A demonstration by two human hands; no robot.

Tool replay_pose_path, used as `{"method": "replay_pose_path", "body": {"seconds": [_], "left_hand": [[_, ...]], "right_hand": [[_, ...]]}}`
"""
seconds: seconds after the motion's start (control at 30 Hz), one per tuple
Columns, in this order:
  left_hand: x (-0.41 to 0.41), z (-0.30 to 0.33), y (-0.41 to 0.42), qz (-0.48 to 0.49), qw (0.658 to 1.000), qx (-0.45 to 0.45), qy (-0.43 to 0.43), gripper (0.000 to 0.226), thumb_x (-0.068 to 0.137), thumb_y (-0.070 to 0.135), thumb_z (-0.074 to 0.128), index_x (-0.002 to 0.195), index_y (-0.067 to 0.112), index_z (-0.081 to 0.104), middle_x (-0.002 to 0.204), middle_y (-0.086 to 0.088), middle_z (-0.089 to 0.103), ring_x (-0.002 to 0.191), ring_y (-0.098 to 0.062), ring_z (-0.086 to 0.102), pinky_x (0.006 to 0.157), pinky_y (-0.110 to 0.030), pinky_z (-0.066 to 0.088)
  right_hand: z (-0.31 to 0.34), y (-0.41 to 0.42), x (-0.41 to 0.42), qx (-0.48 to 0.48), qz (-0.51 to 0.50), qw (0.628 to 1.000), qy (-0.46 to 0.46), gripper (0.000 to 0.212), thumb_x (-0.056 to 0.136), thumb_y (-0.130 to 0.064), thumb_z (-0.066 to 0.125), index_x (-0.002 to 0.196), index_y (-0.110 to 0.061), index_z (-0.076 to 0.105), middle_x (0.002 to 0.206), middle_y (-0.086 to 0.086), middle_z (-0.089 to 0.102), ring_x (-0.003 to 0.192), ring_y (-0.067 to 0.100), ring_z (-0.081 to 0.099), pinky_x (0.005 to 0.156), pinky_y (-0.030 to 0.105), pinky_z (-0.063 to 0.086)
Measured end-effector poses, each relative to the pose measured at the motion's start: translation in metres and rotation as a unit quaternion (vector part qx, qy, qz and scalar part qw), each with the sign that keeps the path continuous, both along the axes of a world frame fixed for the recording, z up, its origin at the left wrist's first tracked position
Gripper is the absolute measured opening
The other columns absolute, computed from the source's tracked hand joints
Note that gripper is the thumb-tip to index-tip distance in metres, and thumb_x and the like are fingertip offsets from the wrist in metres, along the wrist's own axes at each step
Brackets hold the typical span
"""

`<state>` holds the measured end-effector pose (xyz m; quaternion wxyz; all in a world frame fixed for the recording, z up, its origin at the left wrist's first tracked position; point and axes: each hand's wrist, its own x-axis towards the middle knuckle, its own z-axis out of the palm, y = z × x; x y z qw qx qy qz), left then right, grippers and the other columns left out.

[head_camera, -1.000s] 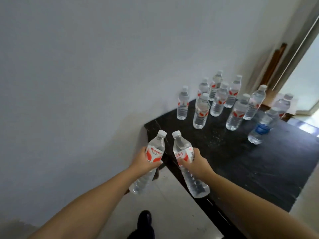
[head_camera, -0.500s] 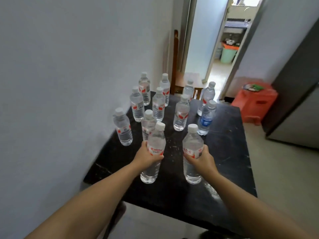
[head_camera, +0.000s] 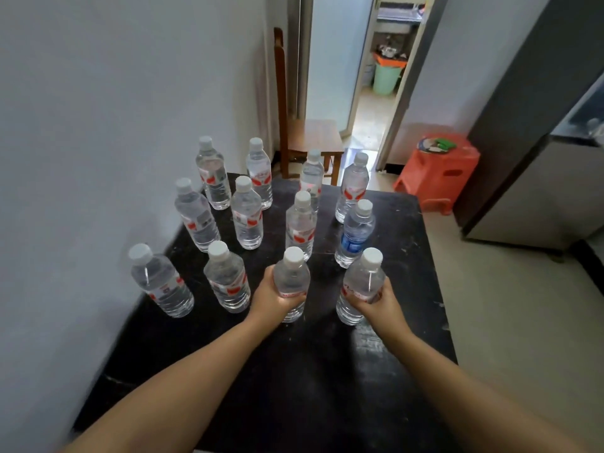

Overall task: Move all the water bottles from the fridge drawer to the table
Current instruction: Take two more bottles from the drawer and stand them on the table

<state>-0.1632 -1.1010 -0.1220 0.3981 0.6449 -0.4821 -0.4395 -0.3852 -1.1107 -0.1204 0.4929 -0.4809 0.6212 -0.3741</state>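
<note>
Now I'm holding two water bottles upright on the black table (head_camera: 327, 387), one in each hand. My left hand (head_camera: 273, 297) is wrapping tight around the lower body of the left bottle (head_camera: 292, 277), fingers curling over its red label. My right hand (head_camera: 376, 304) is gripping the right bottle (head_camera: 361, 282) the same way, from the near side. Both bottle bases are looking planted on the tabletop, though I can't tell for sure if full weight is down.

Compared with half a second ago, both bottles are sitting further in on the table, closer to the group, and my arms are reaching out longer. A second ago I was still carrying them tilted, short of the table corner.

Ten more bottles are standing behind and to the left. The nearest, a red-label bottle (head_camera: 227, 279), is standing just beside my left hand, and another (head_camera: 160, 282) is standing further left near the wall. A blue-label bottle (head_camera: 354, 238) is standing just behind the right bottle. The rest are standing in loose rows toward the far edge.

Past the table, a wooden chair (head_camera: 310, 135) is sitting by the doorway, an orange stool (head_camera: 438, 171) is standing to the right, and a grey fridge (head_camera: 539, 178) is showing at the right edge.
</note>
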Motion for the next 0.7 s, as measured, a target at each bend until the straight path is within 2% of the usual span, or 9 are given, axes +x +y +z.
{"method": "replay_pose_path", "body": {"seconds": [0.1,0.23,0.37,0.47,0.53,0.6,0.63,0.7], "left_hand": [[-0.004,-0.010,-0.006,0.016,1.000,0.010,-0.002,0.065,0.068,0.011,0.083,0.114,0.030,0.041,0.100,0.011,0.059,0.096,-0.010,0.059,0.086,-0.024,0.045],[-0.012,-0.018,-0.006,0.025,1.000,0.005,0.006,0.063,0.070,0.007,0.081,0.115,0.029,0.043,0.098,0.020,0.058,0.089,0.004,0.058,0.070,-0.002,0.043],[-0.013,-0.021,-0.005,0.022,1.000,-0.009,0.005,0.061,0.071,-0.001,0.078,0.114,0.025,0.042,0.098,0.016,0.057,0.087,0.005,0.057,0.071,0.001,0.043],[-0.013,-0.021,-0.007,0.012,1.000,-0.003,-0.001,0.063,0.071,0.000,0.078,0.115,0.024,0.040,0.099,0.018,0.054,0.089,0.006,0.056,0.072,0.002,0.041],[-0.011,-0.020,-0.010,0.004,1.000,0.009,-0.021,0.060,0.069,0.005,0.081,0.112,0.021,0.042,0.100,0.013,0.055,0.091,0.002,0.057,0.080,-0.007,0.046],[-0.009,-0.020,-0.009,-0.004,0.999,0.018,-0.035,0.067,0.063,0.020,0.084,0.117,0.017,0.046,0.110,0.000,0.057,0.102,-0.010,0.060,0.093,-0.031,0.051],[-0.008,-0.019,-0.008,-0.012,0.998,0.033,-0.053,0.077,0.062,0.026,0.084,0.125,0.017,0.042,0.120,-0.004,0.053,0.110,-0.016,0.057,0.099,-0.038,0.048],[-0.005,-0.013,0.002,-0.023,0.994,0.062,-0.082,0.090,0.066,0.027,0.082,0.138,0.019,0.030,0.134,-0.007,0.042,0.123,-0.021,0.048,0.107,-0.039,0.041]], "right_hand": [[-0.012,-0.006,0.004,0.006,0.015,1.000,0.014,0.064,0.074,-0.019,0.082,0.125,-0.026,0.044,0.114,-0.002,0.066,0.105,0.012,0.064,0.094,0.031,0.050],[-0.021,-0.008,-0.002,0.007,0.014,0.999,0.044,0.062,0.074,-0.021,0.082,0.123,-0.026,0.044,0.112,-0.005,0.065,0.102,0.011,0.063,0.090,0.029,0.049],[-0.020,-0.010,-0.008,0.004,0.014,0.997,0.072,0.066,0.076,-0.017,0.080,0.128,-0.022,0.041,0.109,-0.003,0.061,0.099,0.013,0.059,0.087,0.027,0.045],[-0.022,-0.008,-0.010,0.013,0.027,0.994,0.103,0.071,0.076,-0.021,0.080,0.133,-0.020,0.037,0.112,-0.002,0.060,0.104,0.017,0.059,0.093,0.034,0.048],[-0.024,-0.006,-0.013,0.028,0.031,0.993,0.109,0.071,0.077,-0.023,0.079,0.133,-0.020,0.036,0.116,-0.002,0.059,0.109,0.018,0.058,0.094,0.034,0.047],[-0.020,-0.004,-0.015,0.042,0.049,0.993,0.099,0.072,0.079,-0.021,0.077,0.135,-0.019,0.033,0.122,-0.002,0.056,0.115,0.016,0.055,0.093,0.030,0.044],[-0.016,-0.002,-0.014,0.049,0.055,0.992,0.098,0.073,0.080,-0.021,0.077,0.137,-0.018,0.031,0.125,-0.002,0.054,0.116,0.015,0.053,0.093,0.028,0.042],[-0.011,0.004,-0.015,0.057,0.058,0.990,0.112,0.077,0.081,-0.019,0.075,0.142,-0.014,0.027,0.129,0.001,0.051,0.116,0.015,0.051,0.092,0.027,0.040]]}}
